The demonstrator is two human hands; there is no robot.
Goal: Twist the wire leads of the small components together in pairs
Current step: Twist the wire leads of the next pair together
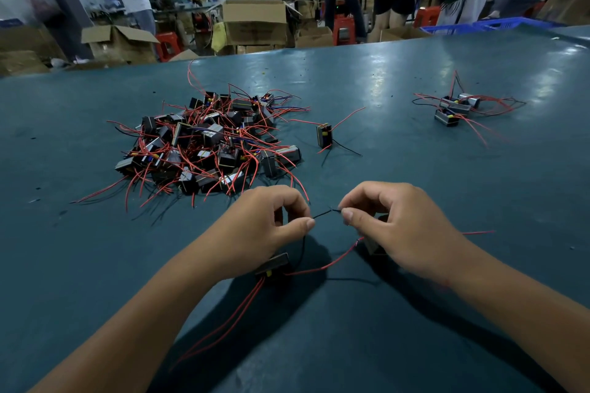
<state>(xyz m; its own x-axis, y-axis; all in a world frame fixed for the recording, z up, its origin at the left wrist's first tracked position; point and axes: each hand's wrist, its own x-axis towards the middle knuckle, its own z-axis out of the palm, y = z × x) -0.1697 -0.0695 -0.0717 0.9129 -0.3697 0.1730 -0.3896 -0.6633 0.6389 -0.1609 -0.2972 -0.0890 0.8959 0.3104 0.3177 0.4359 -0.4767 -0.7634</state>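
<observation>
The left hand (268, 226) and right hand (386, 226) are each pinching a black lead (322, 214) between thumb and fingers, just above the near counter (415, 143). The tips are meeting; overlapping them further before rolling should be helping the twist hold.

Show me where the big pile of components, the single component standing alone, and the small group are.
big pile (207, 143), head view, middle.
single component (324, 136), head view, body.
small group (455, 107), head view, centre.
</observation>
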